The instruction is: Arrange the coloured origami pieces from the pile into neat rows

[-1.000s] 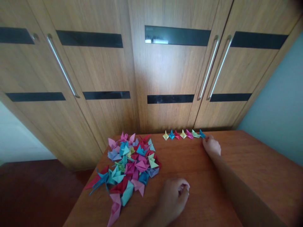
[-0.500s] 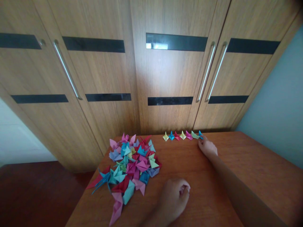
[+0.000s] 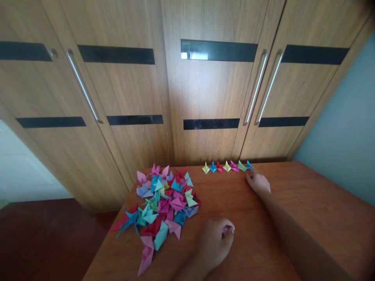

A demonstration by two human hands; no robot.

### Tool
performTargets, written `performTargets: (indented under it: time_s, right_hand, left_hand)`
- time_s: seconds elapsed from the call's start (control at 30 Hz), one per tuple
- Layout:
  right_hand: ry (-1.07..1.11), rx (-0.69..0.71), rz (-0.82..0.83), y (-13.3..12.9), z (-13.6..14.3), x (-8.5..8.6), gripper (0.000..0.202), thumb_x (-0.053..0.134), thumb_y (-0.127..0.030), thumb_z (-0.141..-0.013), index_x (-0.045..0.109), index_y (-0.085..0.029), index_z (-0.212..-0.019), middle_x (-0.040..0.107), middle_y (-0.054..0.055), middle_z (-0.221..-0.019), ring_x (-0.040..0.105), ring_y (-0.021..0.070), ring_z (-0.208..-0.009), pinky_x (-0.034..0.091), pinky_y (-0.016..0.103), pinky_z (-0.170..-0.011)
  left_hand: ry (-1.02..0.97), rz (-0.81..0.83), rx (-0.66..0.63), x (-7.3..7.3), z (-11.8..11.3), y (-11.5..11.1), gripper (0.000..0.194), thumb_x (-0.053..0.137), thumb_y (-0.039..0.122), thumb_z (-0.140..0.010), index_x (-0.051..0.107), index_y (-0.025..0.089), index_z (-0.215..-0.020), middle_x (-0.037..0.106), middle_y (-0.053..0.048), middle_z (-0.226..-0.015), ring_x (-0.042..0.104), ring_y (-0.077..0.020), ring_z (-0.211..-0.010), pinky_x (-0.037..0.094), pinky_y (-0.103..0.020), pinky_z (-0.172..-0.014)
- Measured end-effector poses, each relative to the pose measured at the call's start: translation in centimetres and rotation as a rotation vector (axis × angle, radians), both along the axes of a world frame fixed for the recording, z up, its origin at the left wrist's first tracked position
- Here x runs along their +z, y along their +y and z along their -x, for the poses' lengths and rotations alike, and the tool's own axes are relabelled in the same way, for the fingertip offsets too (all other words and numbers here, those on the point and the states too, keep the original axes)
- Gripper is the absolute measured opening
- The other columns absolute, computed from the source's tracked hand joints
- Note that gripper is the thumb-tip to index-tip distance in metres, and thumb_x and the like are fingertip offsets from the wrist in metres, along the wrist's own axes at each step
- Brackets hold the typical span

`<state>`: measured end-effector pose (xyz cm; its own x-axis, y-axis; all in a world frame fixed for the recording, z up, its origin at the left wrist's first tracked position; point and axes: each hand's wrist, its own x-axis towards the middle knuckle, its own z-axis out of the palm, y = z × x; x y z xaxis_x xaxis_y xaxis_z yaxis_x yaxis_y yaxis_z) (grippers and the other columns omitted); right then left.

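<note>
At the right end of a row along the table's back edge, my right hand has its fingertips closed on a blue origami crane, partly hidden behind them. To its left in that row stand a pale green crane, a magenta crane, a yellow crane and several more. Curled into a loose fist, my left hand rests over the front of the table with nothing visible in it. Left of this fist lies a heap of folded paper cranes in pink, red, blue, green and purple.
The brown wooden table stands against a wooden wardrobe with metal handles and dark strips. A pale blue wall rises at the right. Dark red floor shows at the left.
The view has shifted slightly. My right hand stays at the blue crane, its fingertips drawn a little lower, so more of the crane shows. My left fist has hardly moved.
</note>
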<state>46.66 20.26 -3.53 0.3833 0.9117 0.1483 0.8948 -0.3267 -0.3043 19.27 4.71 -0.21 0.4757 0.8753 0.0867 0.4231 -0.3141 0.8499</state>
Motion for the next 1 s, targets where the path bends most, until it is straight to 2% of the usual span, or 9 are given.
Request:
performTargets:
  time_s: [0.17,0.23,0.3,0.43,0.57,0.63,0.73,0.87,1.0]
  right_hand:
    - [0.107,-0.031,-0.178,-2.0,2.2,-0.5,0.041,0.042,-0.036,-0.086,0.052,-0.02,-0.123,0.069,0.009,-0.091,0.064,0.0243,-0.085,0.043,0.028,-0.071]
    - [0.178,0.035,-0.221,-3.1,3.8,-0.9,0.037,0.044,-0.034,-0.085,0.055,-0.021,-0.118,0.069,0.007,-0.088,0.064,0.0223,-0.084,0.043,0.026,-0.071]
    - [0.242,0.159,-0.229,-4.2,5.6,-1.2,0.032,0.044,-0.034,-0.085,0.058,-0.022,-0.111,0.069,0.004,-0.085,0.065,0.0208,-0.081,0.044,0.025,-0.07]
    - [0.266,0.393,-0.197,-6.1,8.2,-1.3,0.025,0.045,-0.034,-0.084,0.062,-0.025,-0.1,0.069,0.001,-0.083,0.065,0.0185,-0.077,0.046,0.025,-0.071]
    - [0.261,0.452,-0.187,-6.8,8.9,-0.9,0.022,0.045,-0.031,-0.084,0.064,-0.026,-0.093,0.07,0.0,-0.085,0.065,0.018,-0.078,0.046,0.025,-0.072]
    - [0.286,0.446,-0.189,-6.8,8.8,-0.7,0.022,0.044,-0.031,-0.084,0.064,-0.025,-0.093,0.07,0.001,-0.084,0.065,0.0178,-0.077,0.046,0.025,-0.071]
    - [0.306,0.455,-0.192,-6.7,8.7,-0.6,0.022,0.045,-0.031,-0.083,0.065,-0.025,-0.091,0.07,0.001,-0.083,0.065,0.0175,-0.075,0.047,0.025,-0.071]
    - [0.309,0.45,-0.175,-6.6,8.6,-0.7,0.021,0.045,-0.031,-0.083,0.065,-0.025,-0.09,0.07,0.0,-0.081,0.065,0.018,-0.076,0.047,0.026,-0.071]
    - [0.319,0.451,-0.187,-6.6,8.6,-0.8,0.021,0.046,-0.031,-0.082,0.065,-0.025,-0.089,0.07,0.0,-0.08,0.065,0.018,-0.074,0.047,0.026,-0.071]
  left_hand:
    - [-0.037,-0.023,0.0,-0.1,-0.1,-0.1,0.021,0.044,0.019,-0.084,0.065,0.016,-0.084,0.067,-0.002,-0.076,0.06,-0.0127,-0.069,0.043,-0.02,-0.064]
    - [-0.015,-0.06,0.003,0.3,0.3,-0.2,0.022,0.043,0.017,-0.084,0.065,0.017,-0.088,0.067,-0.002,-0.078,0.06,-0.0122,-0.068,0.044,-0.021,-0.064]
    - [0.066,-0.156,0.018,1.3,1.2,-0.2,0.024,0.043,0.017,-0.085,0.065,0.019,-0.093,0.067,-0.002,-0.084,0.06,-0.0132,-0.072,0.045,-0.022,-0.067]
    - [0.27,-0.456,0.15,3.8,5.4,0.2,0.028,0.046,0.017,-0.084,0.061,0.023,-0.106,0.063,-0.005,-0.106,0.057,-0.0196,-0.098,0.044,-0.032,-0.088]
    - [0.415,-0.621,0.389,5.1,11.5,1.1,0.026,0.046,0.02,-0.086,0.06,0.022,-0.107,0.061,-0.007,-0.11,0.055,-0.0223,-0.103,0.044,-0.037,-0.092]
    - [0.493,-0.628,0.481,5.1,14.2,1.4,0.025,0.047,0.024,-0.086,0.06,0.022,-0.108,0.06,-0.007,-0.111,0.055,-0.0233,-0.103,0.044,-0.038,-0.09]
    - [0.593,-0.587,0.518,4.7,16.7,1.5,0.025,0.048,0.029,-0.086,0.061,0.021,-0.105,0.061,-0.007,-0.107,0.057,-0.0234,-0.098,0.045,-0.038,-0.088]
    - [0.652,-0.517,0.495,4.1,17.3,1.5,0.021,0.047,0.029,-0.085,0.063,0.022,-0.098,0.063,-0.006,-0.101,0.058,-0.0224,-0.095,0.045,-0.035,-0.085]
    - [0.654,-0.525,0.504,3.9,17.2,1.8,0.021,0.044,0.026,-0.086,0.064,0.023,-0.093,0.065,-0.005,-0.098,0.06,-0.0215,-0.092,0.046,-0.032,-0.082]
